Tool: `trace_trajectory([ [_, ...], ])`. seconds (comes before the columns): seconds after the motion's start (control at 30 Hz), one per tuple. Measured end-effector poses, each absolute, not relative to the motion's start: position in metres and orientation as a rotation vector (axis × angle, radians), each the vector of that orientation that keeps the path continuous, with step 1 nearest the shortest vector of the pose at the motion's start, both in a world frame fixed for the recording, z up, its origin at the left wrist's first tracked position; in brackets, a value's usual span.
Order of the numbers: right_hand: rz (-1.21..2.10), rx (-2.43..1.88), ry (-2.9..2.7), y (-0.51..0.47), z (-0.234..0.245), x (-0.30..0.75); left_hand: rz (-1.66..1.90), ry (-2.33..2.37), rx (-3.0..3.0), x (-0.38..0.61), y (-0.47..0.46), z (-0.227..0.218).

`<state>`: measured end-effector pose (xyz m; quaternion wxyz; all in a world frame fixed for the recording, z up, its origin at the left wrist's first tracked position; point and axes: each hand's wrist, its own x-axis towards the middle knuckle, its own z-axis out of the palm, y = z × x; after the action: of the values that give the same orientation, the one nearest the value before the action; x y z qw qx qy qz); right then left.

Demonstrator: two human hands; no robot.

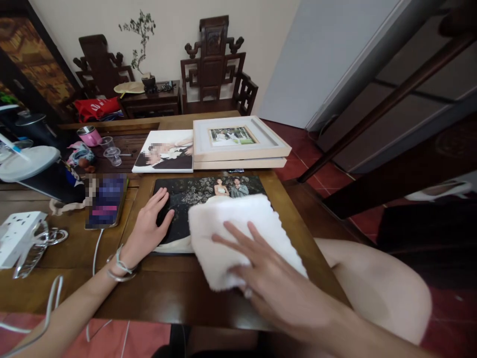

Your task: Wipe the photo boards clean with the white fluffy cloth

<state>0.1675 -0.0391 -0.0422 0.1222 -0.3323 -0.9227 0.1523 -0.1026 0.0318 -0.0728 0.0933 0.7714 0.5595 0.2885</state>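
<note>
A dark photo panel (175, 216) with a couple printed on it lies flat near the table's right end. My left hand (151, 221) rests on its left edge, open, fingers stretched and thumb apart. Over the panel's right half and past its front edge spreads a white fluffy cloth (219, 214) with a scalloped edge. My right hand (261, 263) lies on top of this cloth with fingers spread, pressing it down; it is slightly blurred. Much of the panel's right and lower part is hidden under the cloth.
Beyond the panel lie stacked pale wooden picture frames (201, 149) and a white-edged photo board (164, 164). At left are a phone (106, 204) on a white cable, a lidded cup (44, 174), a power strip (18, 238) and a clear hair claw (33, 253).
</note>
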Motion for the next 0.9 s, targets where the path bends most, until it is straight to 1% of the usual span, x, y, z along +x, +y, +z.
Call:
trace_trajectory([
  [0.1, 0.476, -0.928, -2.71, -0.055, -0.042, 0.167, 0.797, 1.657, 2.297, -0.104, 0.032, -0.071],
  [0.17, 0.505, -0.949, -2.721, -0.044, -0.039, 0.164, 0.759, 1.648, 2.3, -0.105, 0.032, -0.07],
  [0.4, 0.393, -1.16, -2.634, 0.056, -0.03, 0.145, 0.747, 1.61, 2.32, -0.108, 0.03, -0.072],
  [0.5, 0.402, -1.246, -2.589, 0.076, -0.029, 0.14, 0.753, 1.612, 2.327, -0.108, 0.029, -0.074],
  [0.6, 0.407, -1.217, -2.593, 0.061, -0.028, 0.141, 0.761, 1.62, 2.317, -0.107, 0.03, -0.075],
  [0.8, 0.498, -1.014, -2.654, -0.034, -0.039, 0.154, 0.733, 1.618, 2.291, -0.108, 0.031, -0.074],
  [0.9, 0.499, -0.919, -2.64, -0.06, -0.043, 0.157, 0.72, 1.619, 2.274, -0.107, 0.03, -0.075],
])
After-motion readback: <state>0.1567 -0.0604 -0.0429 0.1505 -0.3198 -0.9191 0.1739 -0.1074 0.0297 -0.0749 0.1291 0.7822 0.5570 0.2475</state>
